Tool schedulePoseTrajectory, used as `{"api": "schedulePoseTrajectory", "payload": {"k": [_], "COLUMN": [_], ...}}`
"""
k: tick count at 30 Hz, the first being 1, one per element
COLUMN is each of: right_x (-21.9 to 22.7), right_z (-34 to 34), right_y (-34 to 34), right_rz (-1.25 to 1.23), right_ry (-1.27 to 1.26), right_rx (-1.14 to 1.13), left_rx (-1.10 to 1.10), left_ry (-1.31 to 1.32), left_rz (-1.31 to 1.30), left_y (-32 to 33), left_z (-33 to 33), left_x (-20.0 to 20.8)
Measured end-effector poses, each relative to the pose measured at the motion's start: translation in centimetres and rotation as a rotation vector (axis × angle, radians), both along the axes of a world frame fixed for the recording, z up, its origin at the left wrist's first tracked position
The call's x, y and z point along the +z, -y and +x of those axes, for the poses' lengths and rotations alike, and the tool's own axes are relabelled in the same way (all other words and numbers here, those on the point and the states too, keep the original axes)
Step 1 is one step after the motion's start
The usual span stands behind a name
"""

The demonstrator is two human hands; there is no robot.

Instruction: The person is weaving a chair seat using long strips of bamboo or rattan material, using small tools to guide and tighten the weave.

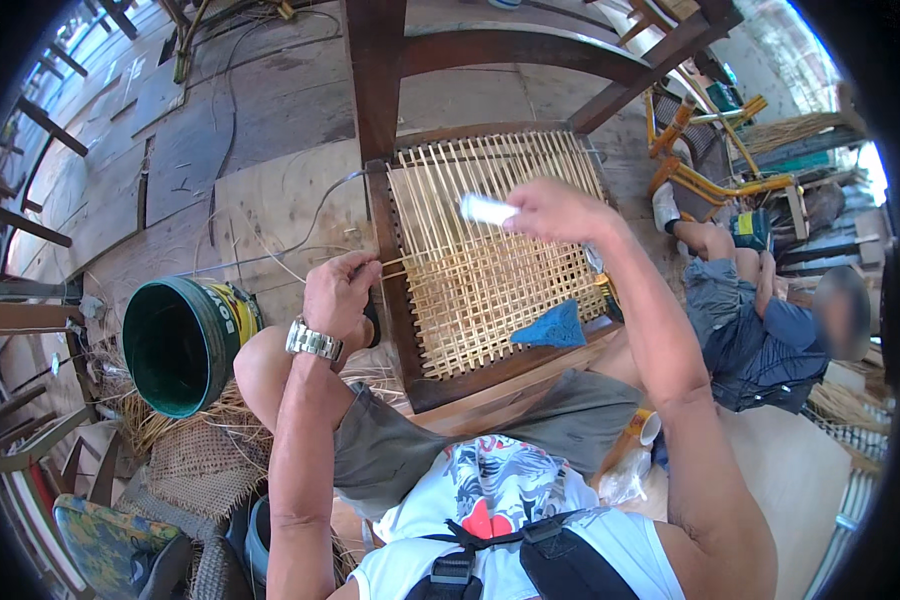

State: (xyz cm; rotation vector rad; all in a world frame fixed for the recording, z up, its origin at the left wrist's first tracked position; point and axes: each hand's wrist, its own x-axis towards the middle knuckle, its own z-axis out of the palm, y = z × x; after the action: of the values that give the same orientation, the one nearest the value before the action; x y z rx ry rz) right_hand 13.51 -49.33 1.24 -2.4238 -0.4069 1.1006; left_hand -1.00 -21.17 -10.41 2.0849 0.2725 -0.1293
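A dark wooden chair frame (398, 320) lies before me, its seat a half-woven panel of cane strips (490, 280). The near part is a tight lattice, while the far part has strips running one way only. At the left rail, my left hand (338, 292) pinches a thin cane strip (394, 262) that runs into the weave. Above the panel, my right hand (562, 210) grips a short white rod-like piece (487, 209), blurred so its kind is unclear. A blue cloth (554, 326) lies on the near right of the weave.
A dark green bucket (175, 345) stands left of my knee, near loose cane strands and woven matting (202, 465). Wooden boards (290, 200) cover the floor. At right sits another person (745, 330) beside a bamboo-coloured chair frame (710, 180).
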Motion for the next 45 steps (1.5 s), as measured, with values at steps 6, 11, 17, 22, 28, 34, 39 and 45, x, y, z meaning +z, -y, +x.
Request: {"api": "schedulePoseTrajectory", "payload": {"k": [6,11,17,22,28,34,39,45], "right_x": [-1.0,-0.4,-0.5,-3.0,-1.3,-0.3,-0.6,2.9], "right_z": [-0.8,-0.2,-0.7,3.0,1.8,3.4,3.8,-1.0], "right_y": [-2.4,-3.6,-4.6,2.5,5.4,7.9,10.1,14.3], "right_rz": [-0.156,-0.097,-0.096,0.145,-0.033,-0.063,-0.221,1.044], "right_ry": [0.143,0.168,0.043,0.558,0.308,0.552,0.522,0.288], "right_rx": [0.14,0.065,0.252,-0.141,-0.028,0.021,0.142,-0.588], "left_rx": [0.005,-0.002,-0.027,-0.049,-0.06,-0.083,-0.098,-0.112], "left_ry": [0.067,0.034,-0.011,0.097,0.037,0.064,-0.008,0.147], "left_rz": [0.013,-0.003,0.039,0.086,0.114,0.09,0.094,0.122], "left_y": [0.2,-0.3,0.4,0.4,-0.3,-0.3,-0.4,-0.4], "left_z": [0.0,-0.5,0.2,-0.1,0.1,0.2,0.3,-0.6], "left_x": [-0.6,-0.4,0.7,0.5,0.3,0.0,0.2,0.5]}}
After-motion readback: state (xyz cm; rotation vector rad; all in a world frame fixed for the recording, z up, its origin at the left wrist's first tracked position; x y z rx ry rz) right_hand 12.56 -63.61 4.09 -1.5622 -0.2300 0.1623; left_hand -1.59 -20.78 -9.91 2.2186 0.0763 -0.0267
